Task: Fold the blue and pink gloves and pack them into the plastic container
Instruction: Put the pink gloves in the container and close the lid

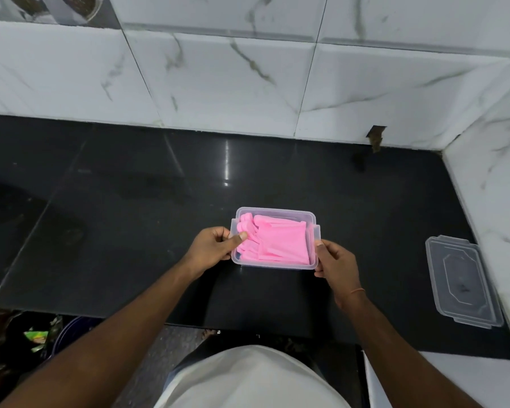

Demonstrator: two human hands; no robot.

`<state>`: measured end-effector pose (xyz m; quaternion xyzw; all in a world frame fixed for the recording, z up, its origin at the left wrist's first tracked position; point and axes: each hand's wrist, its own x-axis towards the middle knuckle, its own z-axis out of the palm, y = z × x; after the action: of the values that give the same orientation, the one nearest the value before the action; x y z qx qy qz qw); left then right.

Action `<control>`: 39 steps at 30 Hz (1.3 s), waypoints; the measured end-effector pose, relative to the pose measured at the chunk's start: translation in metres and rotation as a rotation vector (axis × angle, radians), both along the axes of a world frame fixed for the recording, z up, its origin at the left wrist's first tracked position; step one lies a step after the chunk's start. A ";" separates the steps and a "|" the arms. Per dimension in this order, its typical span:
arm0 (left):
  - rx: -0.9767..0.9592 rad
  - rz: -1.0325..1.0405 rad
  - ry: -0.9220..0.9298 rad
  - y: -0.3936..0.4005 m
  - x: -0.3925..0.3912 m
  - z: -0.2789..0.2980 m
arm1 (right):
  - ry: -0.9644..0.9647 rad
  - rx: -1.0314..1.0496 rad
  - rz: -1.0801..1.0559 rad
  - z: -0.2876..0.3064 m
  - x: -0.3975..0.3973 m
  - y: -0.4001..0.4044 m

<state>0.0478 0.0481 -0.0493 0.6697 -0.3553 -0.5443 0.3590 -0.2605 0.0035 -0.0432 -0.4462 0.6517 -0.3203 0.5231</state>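
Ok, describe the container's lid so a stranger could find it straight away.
Look along the black countertop to its right end, by the marble side wall. The lid lies flat there, alone, well apart from the plastic container. It is clear, shallow and empty, while the container holds pink gloves.

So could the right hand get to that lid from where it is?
Probably yes. The lid lies alone on the counter to the right of the right hand, with nothing between them. But that hand is holding the container, so it would have to let go first.
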 end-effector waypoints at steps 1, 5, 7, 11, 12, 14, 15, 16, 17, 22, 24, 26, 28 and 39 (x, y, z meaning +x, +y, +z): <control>0.000 -0.014 -0.001 -0.002 -0.001 0.000 | 0.002 -0.004 -0.011 -0.001 -0.002 0.003; 0.008 -0.082 -0.041 -0.008 -0.005 0.001 | 0.024 -0.015 -0.043 -0.004 -0.013 0.012; -0.002 -0.092 -0.093 -0.011 -0.005 0.001 | 0.046 -0.024 -0.047 -0.005 -0.017 0.015; -0.134 0.002 -0.307 -0.018 -0.005 0.003 | 0.088 -0.029 -0.111 -0.001 -0.021 0.015; -0.167 0.010 -0.345 -0.022 -0.005 0.005 | 0.096 -0.029 -0.141 0.000 -0.023 0.015; -0.242 -0.029 -0.417 -0.035 -0.009 0.013 | 0.103 -0.032 -0.198 0.003 -0.028 0.015; -0.289 -0.063 -0.452 -0.042 -0.012 0.018 | 0.106 -0.029 -0.221 0.003 -0.031 0.016; -0.341 -0.106 -0.486 -0.051 -0.018 0.025 | 0.105 -0.027 -0.244 0.003 -0.035 0.017; -0.394 -0.151 -0.520 -0.061 -0.025 0.032 | 0.104 -0.026 -0.263 0.003 -0.040 0.018; -0.572 -0.418 -0.657 -0.114 -0.083 0.061 | 0.100 -0.019 -0.372 0.002 -0.074 0.024; -0.656 -0.521 -0.670 -0.132 -0.117 0.069 | 0.099 -0.029 -0.430 0.002 -0.094 0.028; -0.731 -0.626 -0.678 -0.147 -0.153 0.075 | 0.119 -0.033 -0.489 0.001 -0.114 0.032; -0.815 -0.729 -0.681 -0.160 -0.195 0.079 | 0.136 -0.035 -0.562 0.000 -0.137 0.037; -0.677 -1.102 -0.608 -0.198 -0.392 0.043 | 0.185 0.037 -0.817 -0.019 -0.238 0.067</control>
<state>-0.3437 -0.1494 -0.0060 0.3667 -0.8759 -0.2955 0.1049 -0.4986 0.0709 -0.0617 -0.1686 0.8250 -0.4481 0.3002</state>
